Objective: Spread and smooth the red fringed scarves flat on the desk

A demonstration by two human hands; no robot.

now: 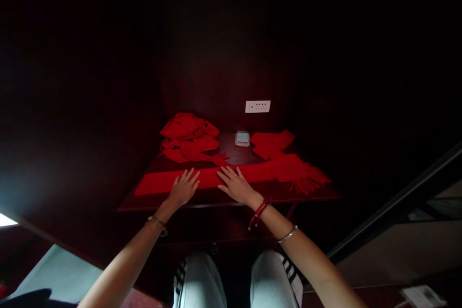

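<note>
A long red scarf (260,171) lies spread flat along the front of a dark wooden shelf, its fringed end at the right. My left hand (183,188) rests palm down on the scarf's left part with fingers spread. Nearer its middle, my right hand (236,186) also presses flat on the cloth, fingers apart. Behind my left hand sits a crumpled heap of red cloth (189,134), with a fringed strip trailing toward the scarf. Another red piece of fabric (272,142) lies loosely folded behind the scarf's right part.
A small pale rectangular object (242,138) lies between the two red cloths. On the dark back wall is a white power socket (257,106). Dark side panels enclose the wooden shelf (151,206). My knees are below its front edge.
</note>
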